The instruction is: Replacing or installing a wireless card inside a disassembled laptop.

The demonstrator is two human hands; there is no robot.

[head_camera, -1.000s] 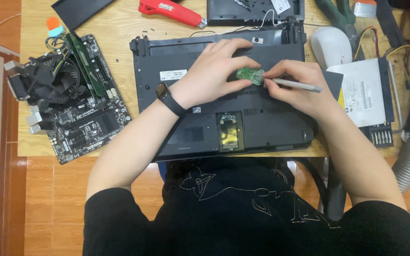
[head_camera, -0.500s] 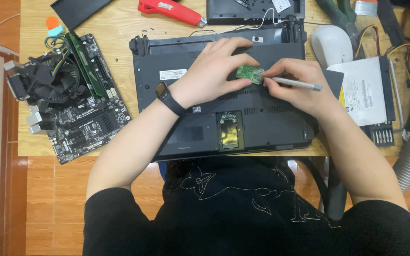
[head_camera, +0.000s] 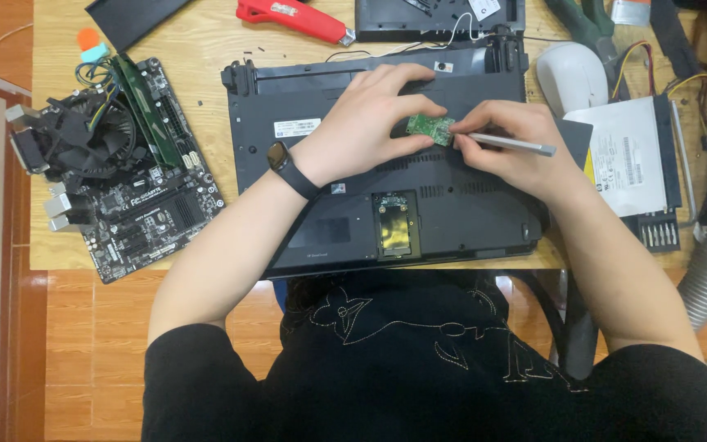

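The small green circuit card [head_camera: 430, 128] is a thin flat rectangle, its long axis running roughly left to right, tilted slightly down toward the right. It sits above the upturned black laptop [head_camera: 386, 205], whose matte plastic base lies on the pale wooden desk [head_camera: 206, 41]. The left hand [head_camera: 366, 127] pinches the card's left end between thumb and fingers. The right hand [head_camera: 513, 147] is closed on a slim grey metal tool [head_camera: 517, 145], its tip at the card's right edge. A green motherboard [head_camera: 124, 164] lies to the left.

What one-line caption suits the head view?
Left hand pinches small green circuit card, right hand holds metal tool, above upturned laptop.
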